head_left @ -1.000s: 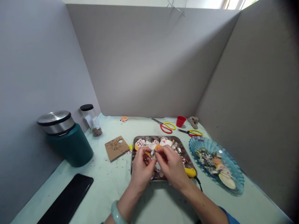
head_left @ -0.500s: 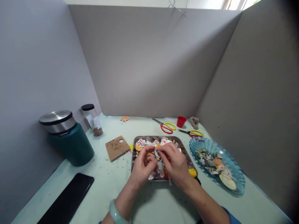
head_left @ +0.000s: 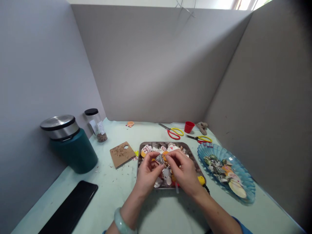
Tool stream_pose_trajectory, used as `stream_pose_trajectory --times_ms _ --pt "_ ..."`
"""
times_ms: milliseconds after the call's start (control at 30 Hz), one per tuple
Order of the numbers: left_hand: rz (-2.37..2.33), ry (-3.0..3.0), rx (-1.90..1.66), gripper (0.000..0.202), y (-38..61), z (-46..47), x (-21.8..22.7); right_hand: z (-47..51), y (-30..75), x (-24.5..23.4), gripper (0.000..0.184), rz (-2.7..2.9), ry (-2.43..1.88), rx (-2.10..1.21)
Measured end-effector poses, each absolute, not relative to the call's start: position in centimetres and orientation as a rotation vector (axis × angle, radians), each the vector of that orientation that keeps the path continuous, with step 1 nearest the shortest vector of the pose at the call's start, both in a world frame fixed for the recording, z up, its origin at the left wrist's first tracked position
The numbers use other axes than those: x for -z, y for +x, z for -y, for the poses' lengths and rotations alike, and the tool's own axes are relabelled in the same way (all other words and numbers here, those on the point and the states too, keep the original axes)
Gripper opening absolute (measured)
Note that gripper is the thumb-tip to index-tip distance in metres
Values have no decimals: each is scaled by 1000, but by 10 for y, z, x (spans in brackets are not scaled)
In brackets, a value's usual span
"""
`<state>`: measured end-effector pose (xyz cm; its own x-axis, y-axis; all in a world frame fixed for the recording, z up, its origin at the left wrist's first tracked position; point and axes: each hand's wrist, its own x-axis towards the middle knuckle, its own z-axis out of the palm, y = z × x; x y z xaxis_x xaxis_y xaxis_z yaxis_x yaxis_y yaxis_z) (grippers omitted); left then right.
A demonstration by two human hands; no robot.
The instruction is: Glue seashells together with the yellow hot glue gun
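A metal tray (head_left: 140, 155) heaped with several seashells lies in front of me on the pale green table. Both hands hover over it, fingertips meeting. My left hand (head_left: 147, 175) pinches a small grey shell (head_left: 159, 159). My right hand (head_left: 184, 171) is closed in a pinch against the same shell from the right. An orange shell (head_left: 165, 153) shows just behind the fingertips. A pale green bangle (head_left: 120, 222) circles my left wrist.
A blue glass dish (head_left: 246, 180) with shells sits at right. A teal bin (head_left: 70, 148), a jar (head_left: 96, 125), a brown card (head_left: 121, 153) and a black slab (head_left: 69, 209) lie at left. Two scissors (head_left: 174, 132) (head_left: 201, 138) and a red cup (head_left: 189, 127) stand behind the tray. A yellow tool (head_left: 201, 179) rests by its right edge.
Both hands stayed over the tray, shifting slightly while turning the small shell between the fingertips. The view barely moved.
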<state>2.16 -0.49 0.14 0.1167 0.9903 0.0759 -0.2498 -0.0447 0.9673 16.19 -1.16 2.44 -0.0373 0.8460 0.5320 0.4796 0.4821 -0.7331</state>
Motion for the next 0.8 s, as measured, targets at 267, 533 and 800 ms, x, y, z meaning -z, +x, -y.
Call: stream_pose_trajectory --times_ms 267,533,800 --pt "-966 1326 -1293 29 21 6 10 7 163 -21 25 1560 -1237 -871" --pt "-1030 1383 -1291 34 23 8 6 7 161 -20 18 1599 -1216 -892" --pt "-966 1280 -1297 40 23 6 7 12 162 -26 14 1828 -1169 -404"
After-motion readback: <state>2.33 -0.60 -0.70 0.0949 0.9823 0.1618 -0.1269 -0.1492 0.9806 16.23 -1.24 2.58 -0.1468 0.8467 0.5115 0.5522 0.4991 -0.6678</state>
